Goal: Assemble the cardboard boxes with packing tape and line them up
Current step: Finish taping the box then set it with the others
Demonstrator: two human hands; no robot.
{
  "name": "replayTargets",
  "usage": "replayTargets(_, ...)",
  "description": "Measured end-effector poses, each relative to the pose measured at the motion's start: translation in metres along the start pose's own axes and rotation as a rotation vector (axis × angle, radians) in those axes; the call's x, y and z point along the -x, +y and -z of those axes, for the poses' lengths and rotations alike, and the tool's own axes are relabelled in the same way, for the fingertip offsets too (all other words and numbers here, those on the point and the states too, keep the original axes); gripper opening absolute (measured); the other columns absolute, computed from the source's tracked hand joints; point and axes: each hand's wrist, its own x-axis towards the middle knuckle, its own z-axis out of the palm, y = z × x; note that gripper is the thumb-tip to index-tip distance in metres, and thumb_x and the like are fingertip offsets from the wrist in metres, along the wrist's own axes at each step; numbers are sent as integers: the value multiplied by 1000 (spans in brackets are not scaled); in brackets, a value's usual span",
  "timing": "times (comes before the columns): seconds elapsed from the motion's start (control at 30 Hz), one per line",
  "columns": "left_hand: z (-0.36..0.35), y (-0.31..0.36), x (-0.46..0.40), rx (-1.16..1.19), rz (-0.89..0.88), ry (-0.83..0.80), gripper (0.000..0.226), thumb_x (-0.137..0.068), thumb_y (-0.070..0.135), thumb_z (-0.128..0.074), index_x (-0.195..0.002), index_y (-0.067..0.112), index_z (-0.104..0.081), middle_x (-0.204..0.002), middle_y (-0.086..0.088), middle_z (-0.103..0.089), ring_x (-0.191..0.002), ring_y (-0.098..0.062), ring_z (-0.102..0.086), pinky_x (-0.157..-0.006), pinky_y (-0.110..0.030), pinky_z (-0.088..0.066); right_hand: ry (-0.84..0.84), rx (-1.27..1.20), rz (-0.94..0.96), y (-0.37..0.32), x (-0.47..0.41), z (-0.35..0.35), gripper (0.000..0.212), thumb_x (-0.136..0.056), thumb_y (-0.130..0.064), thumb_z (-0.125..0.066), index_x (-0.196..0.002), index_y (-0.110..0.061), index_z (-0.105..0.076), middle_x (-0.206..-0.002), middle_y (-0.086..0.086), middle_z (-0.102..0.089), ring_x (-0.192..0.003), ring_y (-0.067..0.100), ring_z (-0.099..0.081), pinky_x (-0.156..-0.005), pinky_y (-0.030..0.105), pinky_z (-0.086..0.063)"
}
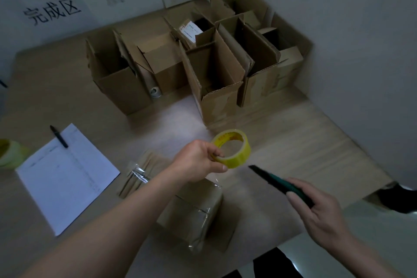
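1. Open brown cardboard boxes (171, 61): I count several standing grouped at the back of the pale wooden desk (304, 142), flaps up; I judge these assembled and placed.
2. Flat brown cardboard stock (194, 207), partly in clear wrap: lies at the near edge under my arms; still to build.
3. Left hand (198, 160): reached forward, grip pinching a yellow ring-shaped roll of packing tape (234, 149) above the desk.
4. Right hand (320, 212): grip wrapped round a dark green utility knife (279, 181), pointing forward-left.

One head-worn view — looking steeply down, close over the table (304, 142) — toward the far wall corner.
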Motion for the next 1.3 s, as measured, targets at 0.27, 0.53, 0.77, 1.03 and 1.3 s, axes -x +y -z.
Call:
replayTargets(0.27,1,4,3,-12,-24,11,21,-67,38,-88,-72,37,-67,-57,14,-57,-62,-10,-54,-68,-34,-47,-109,12,193,-35,0,-12,31,-93,-50,-56,-116,-32,-67,-99,-21,-69,-87,-2,-67,-73,20,-50)
replayTargets(0.53,2,8,8,-35,-15,-6,22,-68,41,-86,-79,36,-68,-70,9,-72,-76,-14,-70,-82,-45,-55,-122,356,351,-39,-11,-17,30,-90,-49,-53,-112,-35,-68,-79,-16,-61,-67,3,-62,-54,25,-48)
replayTargets(0.77,1,7,10,-43,-21,33,23,-67,44,-86,-80,38,-69,-70,10,-68,-73,-12,-64,-75,-38,-53,-62,747,30,15,-13,-19,33,-90,-48,-51,-118,-36,-64,-77,-3,-51,-67,24,-60,-46,32,-42)
replayTargets(1.03,1,10,10,-85,-45,52,21,-68,43,-86,-75,40,-67,-60,18,-58,-66,-5,-56,-64,-27,-44,-9,573,121,-29,-64,-20,67,-83,-53,-59,-142,-23,-49,-142,7,-51,-133,27,-45,-103,49,-39)
replayTargets(1.3,2,15,20,-134,-100,60,19,-74,40,-81,-90,38,-70,-74,17,-69,-75,-4,-64,-71,-34,-54,-495,524,462,-92,-108,-59,72,-86,-42,-59,-150,-32,-28,-119,-3,-68,-104,22,-65,-92,39,-50)
